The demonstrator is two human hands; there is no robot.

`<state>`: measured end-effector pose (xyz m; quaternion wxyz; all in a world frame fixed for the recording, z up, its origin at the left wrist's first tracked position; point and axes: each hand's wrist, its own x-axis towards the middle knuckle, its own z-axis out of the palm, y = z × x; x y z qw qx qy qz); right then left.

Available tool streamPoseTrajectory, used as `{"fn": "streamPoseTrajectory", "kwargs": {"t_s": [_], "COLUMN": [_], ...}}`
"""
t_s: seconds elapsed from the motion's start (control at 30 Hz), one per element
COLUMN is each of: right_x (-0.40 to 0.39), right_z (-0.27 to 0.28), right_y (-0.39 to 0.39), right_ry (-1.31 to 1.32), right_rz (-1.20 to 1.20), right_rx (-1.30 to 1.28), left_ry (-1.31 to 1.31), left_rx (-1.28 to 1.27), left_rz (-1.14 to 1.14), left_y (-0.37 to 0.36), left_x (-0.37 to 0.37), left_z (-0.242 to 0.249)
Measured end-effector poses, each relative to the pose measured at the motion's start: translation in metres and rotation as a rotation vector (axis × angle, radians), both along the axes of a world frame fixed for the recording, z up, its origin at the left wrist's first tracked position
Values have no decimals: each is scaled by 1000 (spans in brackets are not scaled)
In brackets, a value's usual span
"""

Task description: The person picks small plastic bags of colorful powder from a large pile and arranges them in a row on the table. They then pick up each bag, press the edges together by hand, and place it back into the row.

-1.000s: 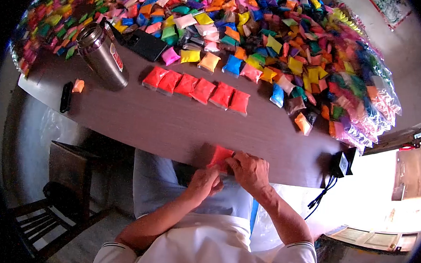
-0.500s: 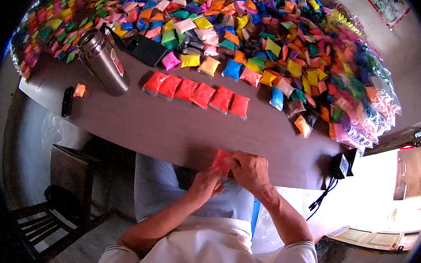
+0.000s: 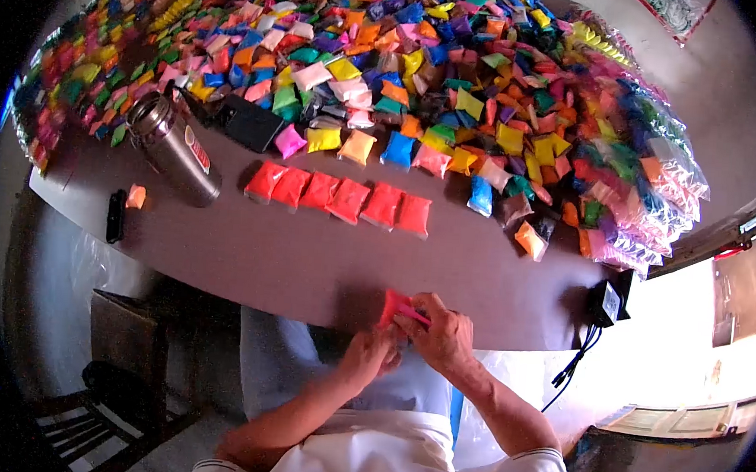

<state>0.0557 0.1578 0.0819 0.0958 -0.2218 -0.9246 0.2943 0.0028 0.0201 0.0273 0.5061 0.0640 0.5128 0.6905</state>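
Near the table's front edge, above my lap, my left hand [image 3: 371, 354] is closed at the lower end of a small red packet [image 3: 390, 306]. My right hand [image 3: 441, 333] is beside it, fingers curled around a thin pink stick [image 3: 414, 314] that slants across the packet's right side. The fingers hide part of both things. Beyond my hands, a row of several red clear-wrapped packets [image 3: 346, 201] lies side by side on the brown table [image 3: 282, 252].
A big heap of colourful packets [image 3: 389, 55] covers the far side. At left stand a steel flask [image 3: 175, 150], a black case [image 3: 248, 122], a small black object [image 3: 116, 216] and an orange piece [image 3: 136, 196]. A black box with cables [image 3: 604, 303] sits at the right edge.
The pink stick now shows between my right fingers and the packet. Both hands have shifted slightly, and the view has tilted so the tabletop things appear a little lower and further left.
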Motion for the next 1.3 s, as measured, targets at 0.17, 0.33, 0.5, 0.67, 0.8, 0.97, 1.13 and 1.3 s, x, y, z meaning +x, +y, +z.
{"fn": "streamPoseTrajectory", "kwargs": {"t_s": [0.17,0.33,0.5,0.67,0.8,0.97,1.13,1.3], "right_x": [-5,-23,-51,-64,-64,-78,-72,-79], "right_z": [-5,-5,-17,-18,-11,-34,-30,-25], "right_y": [28,78,110,120,126,145,144,139], "right_ry": [44,59,111,197,180,280,399,399], "right_rz": [-101,-256,-215,-110,-52,68,-53,-20], "right_rx": [69,67,147,101,106,109,-160,-1], "left_ry": [41,99,229,361,660,1131,1816,1867], "left_rx": [1,-37,-81,-163,-324,-531,-524,-617], "left_rz": [-15,-71,-50,157,266,293,49,-11], "left_y": [-6,-23,-35,-41,-37,-27,-1,3], "left_x": [-1,-17,-41,-71,-96,-134,-116,-116], "left_z": [1,6,36,64,53,18,41,33]}}
